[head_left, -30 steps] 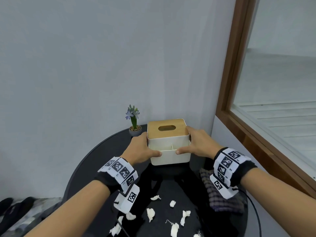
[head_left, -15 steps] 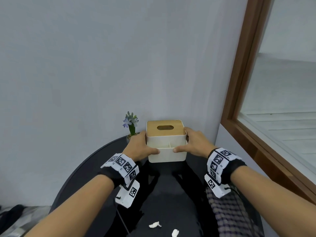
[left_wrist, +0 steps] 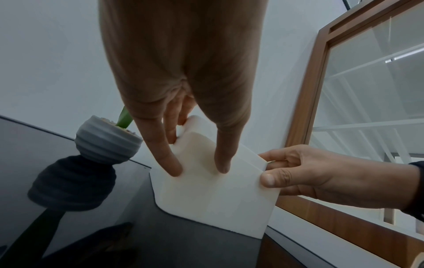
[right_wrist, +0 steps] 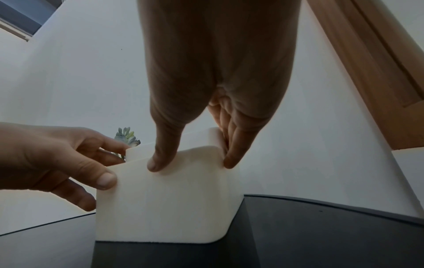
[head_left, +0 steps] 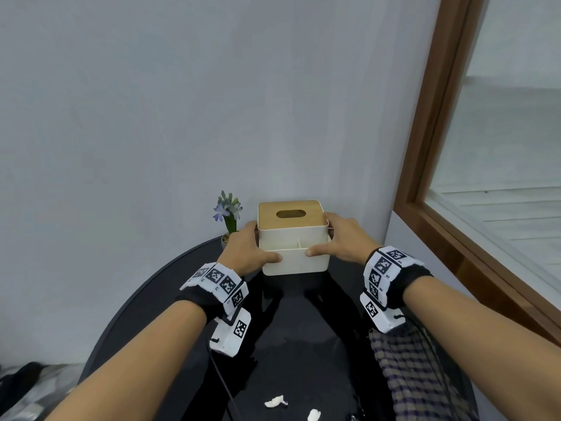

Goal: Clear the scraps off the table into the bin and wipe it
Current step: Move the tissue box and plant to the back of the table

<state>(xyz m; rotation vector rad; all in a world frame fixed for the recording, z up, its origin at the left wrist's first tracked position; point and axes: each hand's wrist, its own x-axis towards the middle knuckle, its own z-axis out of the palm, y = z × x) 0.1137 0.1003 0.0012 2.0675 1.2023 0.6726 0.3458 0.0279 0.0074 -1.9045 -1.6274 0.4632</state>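
A white tissue box (head_left: 293, 238) with a wooden slotted lid stands at the far side of the round black table (head_left: 145, 299), close to the wall. My left hand (head_left: 252, 250) grips its left side, thumb on the front face; the left wrist view shows the fingers (left_wrist: 169, 163) pressed on the box (left_wrist: 218, 195). My right hand (head_left: 337, 238) grips the right side the same way, its thumb (right_wrist: 160, 159) on the box (right_wrist: 165, 204). Two white paper scraps (head_left: 274, 402) lie near the bottom edge. A checked cloth (head_left: 419, 375) lies under my right forearm.
A small potted plant (head_left: 229, 214) with blue flowers stands just left of the box, behind my left hand. The grey wall is right behind the box. A wood-framed window (head_left: 425, 177) runs along the right. Dark shoes lie on the floor at bottom left (head_left: 18, 378).
Both hands have slid the tissue box back toward the wall, keeping their hold. The head view has tilted up, so most scraps have dropped out of the frame.
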